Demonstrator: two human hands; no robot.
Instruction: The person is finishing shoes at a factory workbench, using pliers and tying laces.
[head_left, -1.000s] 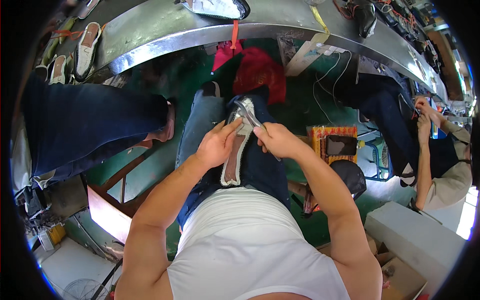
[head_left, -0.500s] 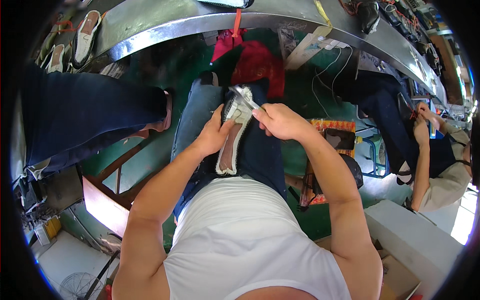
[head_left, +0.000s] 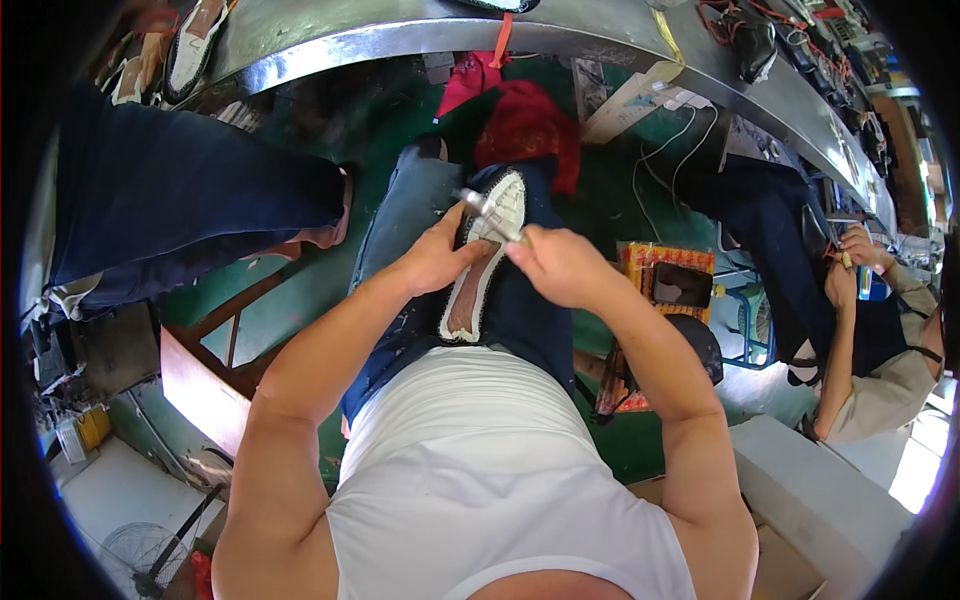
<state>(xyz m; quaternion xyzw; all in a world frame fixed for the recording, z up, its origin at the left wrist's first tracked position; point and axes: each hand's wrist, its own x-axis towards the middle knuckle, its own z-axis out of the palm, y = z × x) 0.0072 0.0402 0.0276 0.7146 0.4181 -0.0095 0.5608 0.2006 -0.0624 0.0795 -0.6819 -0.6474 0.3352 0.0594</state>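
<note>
An unfinished shoe (head_left: pixel 464 310) lies sole side up along my thighs, with a brown insole and a pale, rough edge folded in around it. My left hand (head_left: pixel 438 260) grips its left side near the middle, thumb across the underside and the other fingers partly hidden. In my right hand (head_left: pixel 562 264) is a hammer (head_left: pixel 492 216), held by its handle. Slightly blurred, the metal head is over the left edge of the shoe's forepart; whether it touches I cannot tell.
A metal-edged bench (head_left: pixel 400 42) curves across the front, with another unfinished shoe (head_left: pixel 193 50) at its left. Co-workers' legs (head_left: pixel 200 205) are on my left; at right, a co-worker's hands (head_left: pixel 848 268) work. A dark flat device (head_left: pixel 682 285) rests on an orange patterned surface beside my right arm.
The hammer head has shifted from over the toe area to the shoe's left edge, and my right hand has turned with it. My left hand still grips the shoe. The whole view has shifted slightly.
</note>
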